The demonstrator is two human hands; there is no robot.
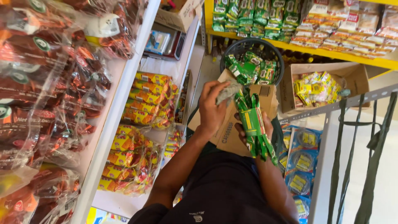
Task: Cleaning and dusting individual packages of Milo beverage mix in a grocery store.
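Our right hand [253, 126] is closed under a strip of green sachets [253, 124], joined packet to packet and folded over the palm so that both ends hang down past the wrist. Our left hand [212, 108] is just beside it, fingers pinched shut on the crumpled top end of the same strip, where the foil bunches to a greyish twist. We judge these sachets light and soft, the film slick and apt to slide through a loose hold; the seams between packets look like the weak spots, so the firm places to take hold would be the folded middle across the palm and the bunched top, not one dangling packet. Right behind both hands lies a piece of brown cardboard [232, 124], tilted. Just beyond the fingertips stands a dark round basket [277, 58] with more loose green sachets inside, and to the right of that an open cardboard box [356, 76] of small yellow packets. Farther out past the basket runs a yellow shelf [331, 54] stocked with rows of green and red-and-white sachets. To the left of our left forearm a white shelf unit [120, 108] carries orange-and-yellow snack packs [145, 99], and farther left, clear bags of dark red-brown goods [45, 91]. To the right of our right arm a grey metal rail [336, 105] crosses with dark straps hanging from it, blue-backed blister cards [300, 161] below it, and pale floor shows farther right.
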